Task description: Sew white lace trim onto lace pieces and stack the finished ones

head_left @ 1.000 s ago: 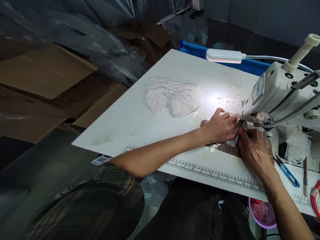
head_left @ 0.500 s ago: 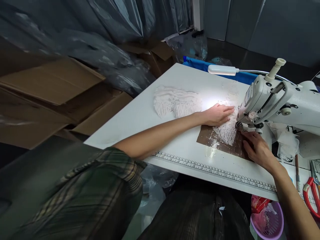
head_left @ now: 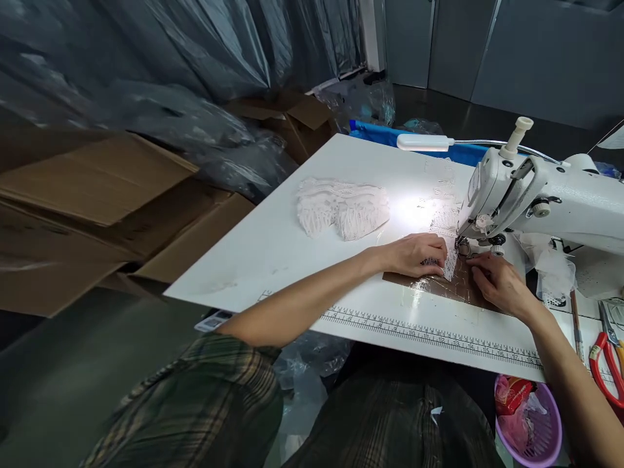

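A white sewing machine [head_left: 546, 201] stands at the right of a white table [head_left: 273, 253]. My left hand [head_left: 414, 255] lies over a piece of white lace [head_left: 449, 263] just left of the needle, fingers curled down onto it. My right hand [head_left: 494, 284] rests on the brown taped patch [head_left: 439, 289] in front of the presser foot, fingers pressed to the lace edge. More lace trails behind the needle under the lamp's glare.
A heap of white lace pieces [head_left: 341, 208] lies mid-table. A white gooseneck lamp [head_left: 424, 143] hangs over the work. Red scissors [head_left: 604, 364] lie at the right edge, a purple basket [head_left: 531, 422] below the printed ruler [head_left: 429, 335]. Cardboard boxes [head_left: 97, 195] stand left.
My left hand has pulled back from a flat, stretched reach beside the needle and curled onto the lace nearer me. My right hand stays at the presser foot. The view shifted slightly.
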The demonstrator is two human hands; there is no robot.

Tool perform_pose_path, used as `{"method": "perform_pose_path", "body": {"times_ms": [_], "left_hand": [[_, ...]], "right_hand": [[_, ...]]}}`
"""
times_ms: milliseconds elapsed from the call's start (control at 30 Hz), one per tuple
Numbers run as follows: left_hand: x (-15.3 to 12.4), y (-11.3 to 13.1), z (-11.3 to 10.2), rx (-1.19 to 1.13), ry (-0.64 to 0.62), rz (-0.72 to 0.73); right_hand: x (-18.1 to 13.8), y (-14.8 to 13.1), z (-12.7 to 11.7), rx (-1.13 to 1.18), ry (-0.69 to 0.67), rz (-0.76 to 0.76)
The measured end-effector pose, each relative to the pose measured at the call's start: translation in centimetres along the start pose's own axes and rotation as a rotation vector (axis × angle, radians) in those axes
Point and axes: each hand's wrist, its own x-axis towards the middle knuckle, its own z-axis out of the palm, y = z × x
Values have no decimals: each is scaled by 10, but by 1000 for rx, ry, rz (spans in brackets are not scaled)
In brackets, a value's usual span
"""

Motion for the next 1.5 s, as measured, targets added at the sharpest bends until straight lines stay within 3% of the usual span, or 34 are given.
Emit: {"method": "perform_pose_path", "body": {"times_ms": [133,333,500,633,733,900,1000,1167,1267,1400,1500], "left_hand": [[0,1,3,15,50,-15],[-3,6,4,2,163,1],[-2,8,10,163,200,83],[0,8,11,206,359,145],[1,8,9,144,463,136],[0,6,12,95,330,131],[-2,4,17,128,228,134],[-3,2,22,202,181,125],[-3,3,21,199,179,121],[-5,5,18,216,131,124],[-4,7,15,285,130,151]], "right_hand": [[6,-4,3,52,-52,51],[-2,-17,20,133,90,23],[1,-21,32,91,129,16],[-1,-18,29,44,170,-1],[-5,-17,27,-58,112,-81],[-8,-18,25,-142,36,-183],[-10,-19,24,-97,24,-193],[-11,-21,20,-32,-1,-143],[-5,-16,6,113,-85,-44],[8,-1,-10,281,-238,285],[12,5,-5,300,-141,380]]}}
